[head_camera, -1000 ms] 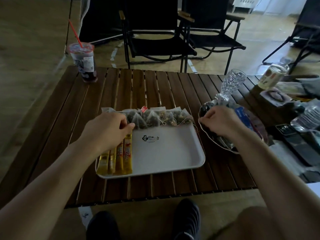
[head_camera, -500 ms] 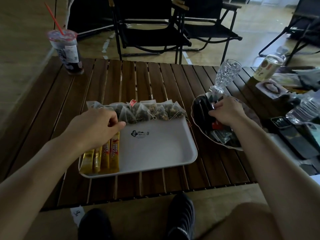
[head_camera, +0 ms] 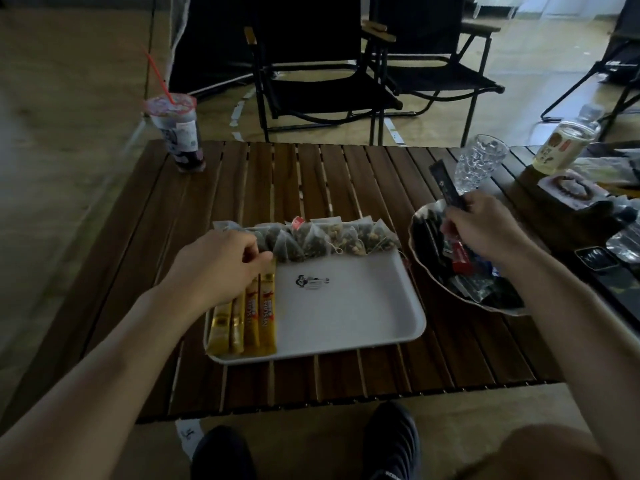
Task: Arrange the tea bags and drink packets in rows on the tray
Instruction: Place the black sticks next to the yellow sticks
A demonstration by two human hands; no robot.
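Your left hand [head_camera: 221, 265] lies curled over the far ends of the yellow drink packets [head_camera: 249, 313], which lie side by side at the left end of the tray [head_camera: 346, 348]. Whether that grip pinches them or only presses them down, you cannot tell. These sticks look light and slick and would probably slide on the smooth tray, so steady them by their ends and nudge them sideways.

Along the tray's far edge runs the row of tea bags [head_camera: 329, 237]. They seem soft and featherlight, with loose strings that could snag a neighbour. Take each by a top corner.

In the bowl [head_camera: 424, 220] to the right, on the surface [head_camera: 311, 174], more dark packets wait. Your right hand [head_camera: 485, 230] has its grip closed on a black stick packet [head_camera: 446, 185], held at its lower end and pointing up and away. It is likely thin and bendy, so a hold nearer the middle should keep it from flopping.

Half a second ago, your left hand sat on the yellow sticks just as it does now. Your right hand was down inside the bowl, and it has since risen with the black stick clear of the rim.
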